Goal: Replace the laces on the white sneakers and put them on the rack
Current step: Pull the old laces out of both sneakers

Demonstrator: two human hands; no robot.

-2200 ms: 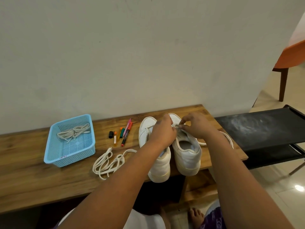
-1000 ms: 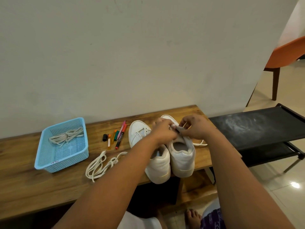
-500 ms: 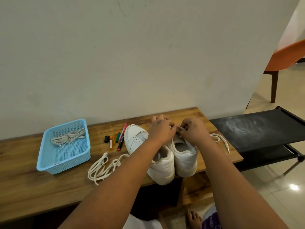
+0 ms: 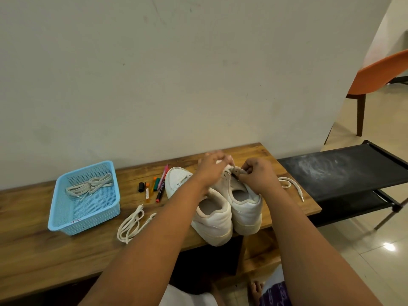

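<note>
sneakers [image 4: 223, 208] white | basket [image 4: 66, 217] light blue, perforated | rack [image 4: 344, 171] black | chair [image 4: 379, 74] orange

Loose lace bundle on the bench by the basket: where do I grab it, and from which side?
Pinch the loose lace bundle across its bunched middle, coming straight down from above. It lies flat on the bench, its loops gathered there, ends trailing. The blue basket stands to its left and the left forearm crosses close on its right.
</note>
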